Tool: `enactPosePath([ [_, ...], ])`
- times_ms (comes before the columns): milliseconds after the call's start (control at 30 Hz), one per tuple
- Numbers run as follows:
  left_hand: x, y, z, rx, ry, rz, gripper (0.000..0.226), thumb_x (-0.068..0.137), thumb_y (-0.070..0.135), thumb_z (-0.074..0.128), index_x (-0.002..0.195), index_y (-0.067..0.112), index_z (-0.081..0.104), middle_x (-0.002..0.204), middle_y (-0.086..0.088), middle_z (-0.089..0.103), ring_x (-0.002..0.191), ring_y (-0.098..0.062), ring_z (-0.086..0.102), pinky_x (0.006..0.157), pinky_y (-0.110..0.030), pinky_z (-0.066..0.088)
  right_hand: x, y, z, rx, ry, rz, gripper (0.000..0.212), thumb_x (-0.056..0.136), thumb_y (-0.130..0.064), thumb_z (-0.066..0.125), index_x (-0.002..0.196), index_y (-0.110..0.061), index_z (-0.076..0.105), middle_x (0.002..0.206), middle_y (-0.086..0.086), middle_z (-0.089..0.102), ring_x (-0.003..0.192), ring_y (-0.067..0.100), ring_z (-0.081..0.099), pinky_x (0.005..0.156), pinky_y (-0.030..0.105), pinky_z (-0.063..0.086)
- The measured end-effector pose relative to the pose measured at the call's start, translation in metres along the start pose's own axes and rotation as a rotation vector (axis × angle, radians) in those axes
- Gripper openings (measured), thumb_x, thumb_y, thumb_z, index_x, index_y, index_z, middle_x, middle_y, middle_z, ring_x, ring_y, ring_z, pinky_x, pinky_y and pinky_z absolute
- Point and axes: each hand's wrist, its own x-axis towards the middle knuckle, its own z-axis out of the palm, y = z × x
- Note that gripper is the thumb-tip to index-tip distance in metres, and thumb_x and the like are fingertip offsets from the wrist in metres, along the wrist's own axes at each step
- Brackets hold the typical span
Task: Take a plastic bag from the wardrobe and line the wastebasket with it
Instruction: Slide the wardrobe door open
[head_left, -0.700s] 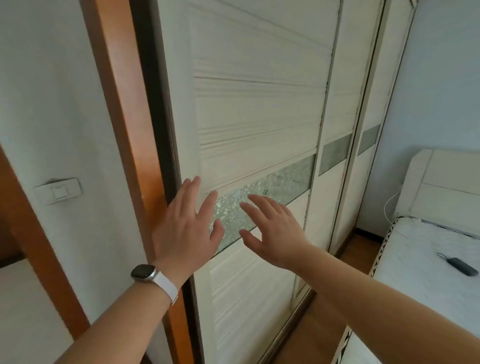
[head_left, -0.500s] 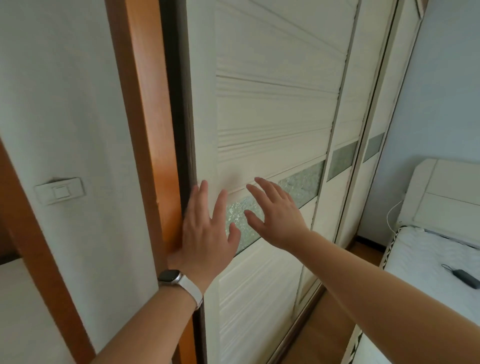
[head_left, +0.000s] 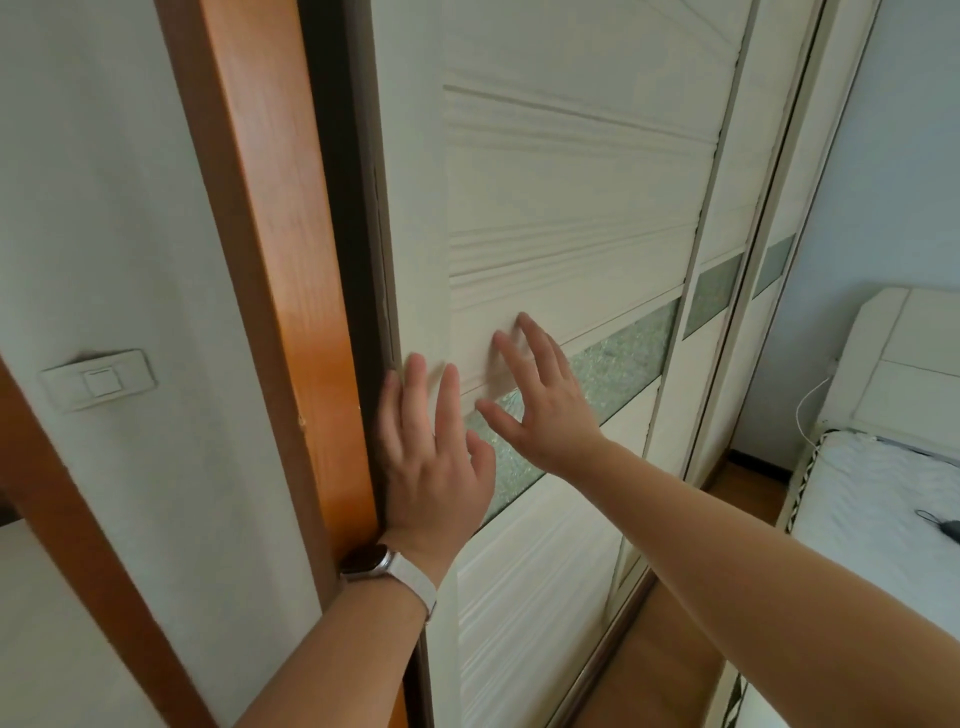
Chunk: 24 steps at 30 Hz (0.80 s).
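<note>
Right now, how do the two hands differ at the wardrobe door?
The left hand is at the left edge of the wardrobe door, a watch on its wrist; the right hand is further right, over the glass strip, wrist bare. Both have straight, spread fingers.

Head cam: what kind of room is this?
Probably a bedroom: a sliding-door wardrobe, a bed with a white headboard to its right, and a wall switch on the left.

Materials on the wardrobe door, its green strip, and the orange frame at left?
Wardrobe door: cream board, probably painted or laminated, matte, with moulded horizontal ridges. Green strip: likely crackle-textured glass, going by its speckled glints. Orange frame: wood or veneer, glossy; grain and a light sheen show.
</note>
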Motion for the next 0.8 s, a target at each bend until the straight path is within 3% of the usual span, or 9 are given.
enactPosePath([
  [267,0.003,0.004,0.021,-0.030,0.055,-0.016,0.054,0.086,0.016,0.054,0.138,0.005,0.046,0.150,-0.016,0.026,0.141,-0.036,0.024,0.114,-0.050,0.029,0.005,0.025,0.026,0.001,0.156,-0.095,0.066,0.093,-0.049,0.051,0.144,-0.011,0.034,0.152,0.024,0.027,0.142,0.036,0.026,0.112,0.053,0.028],
  [400,0.007,0.011,0.043,-0.028,0.097,-0.003,0.051,0.086,0.015,0.052,0.136,0.004,0.049,0.149,-0.017,0.028,0.142,-0.035,0.023,0.117,-0.047,0.024,0.006,0.047,0.037,0.033,0.182,-0.091,0.064,0.096,-0.046,0.046,0.146,-0.011,0.028,0.151,0.027,0.026,0.142,0.040,0.025,0.110,0.057,0.027],
  [567,0.014,0.024,0.076,-0.036,0.099,0.024,0.053,0.082,0.011,0.058,0.135,0.002,0.053,0.149,-0.019,0.027,0.141,-0.037,0.024,0.116,-0.047,0.023,0.013,0.084,0.041,0.045,0.223,-0.089,0.061,0.096,-0.047,0.042,0.144,-0.011,0.029,0.149,0.029,0.029,0.139,0.043,0.029,0.108,0.058,0.029],
  [800,0.024,0.031,0.122,-0.115,0.108,0.104,0.062,0.078,0.009,0.063,0.137,0.004,0.045,0.149,-0.016,0.027,0.145,-0.029,0.021,0.114,-0.047,0.029,0.021,0.139,0.050,0.042,0.289,-0.100,0.060,0.096,-0.049,0.039,0.142,-0.010,0.032,0.146,0.031,0.030,0.135,0.046,0.033,0.106,0.060,0.031],
])
